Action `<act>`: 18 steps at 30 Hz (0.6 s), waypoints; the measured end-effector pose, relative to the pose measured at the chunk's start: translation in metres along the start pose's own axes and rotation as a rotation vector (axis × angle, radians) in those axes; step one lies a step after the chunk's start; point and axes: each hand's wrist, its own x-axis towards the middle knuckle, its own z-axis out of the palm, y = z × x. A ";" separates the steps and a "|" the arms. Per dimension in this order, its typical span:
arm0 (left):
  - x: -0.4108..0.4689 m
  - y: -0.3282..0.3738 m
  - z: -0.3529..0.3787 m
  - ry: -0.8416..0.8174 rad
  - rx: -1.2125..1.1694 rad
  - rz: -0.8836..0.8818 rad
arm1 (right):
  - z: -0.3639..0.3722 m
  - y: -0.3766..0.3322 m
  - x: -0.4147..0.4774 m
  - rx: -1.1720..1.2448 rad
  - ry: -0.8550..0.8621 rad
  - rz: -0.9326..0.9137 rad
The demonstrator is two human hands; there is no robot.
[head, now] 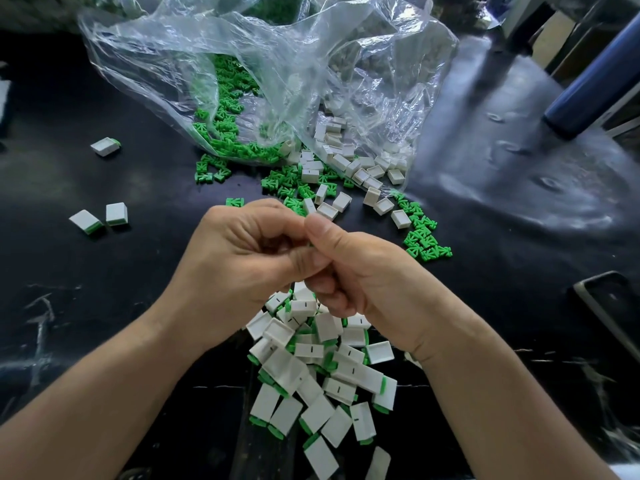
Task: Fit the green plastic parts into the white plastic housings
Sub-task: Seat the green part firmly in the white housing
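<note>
Evidently the left hand (pixel 242 251) and right hand (pixel 349 271) are curled together, anything pinched being hidden; green parts (pixel 427 242) and white housings (pixel 341 161) are strewn across the tabletop (pixel 104 289); judged light, stiff and slippery, they are best pinched by their flat sides.

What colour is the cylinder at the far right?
Dark blue; the cylinder shows in the head view.

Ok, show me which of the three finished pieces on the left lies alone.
The farthest piece, up toward the plastic bag, lies alone; the other two sit side by side nearer the left hand.
</note>
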 end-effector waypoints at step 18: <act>0.000 0.000 -0.003 -0.004 -0.017 -0.037 | 0.008 -0.001 -0.003 0.141 0.057 0.012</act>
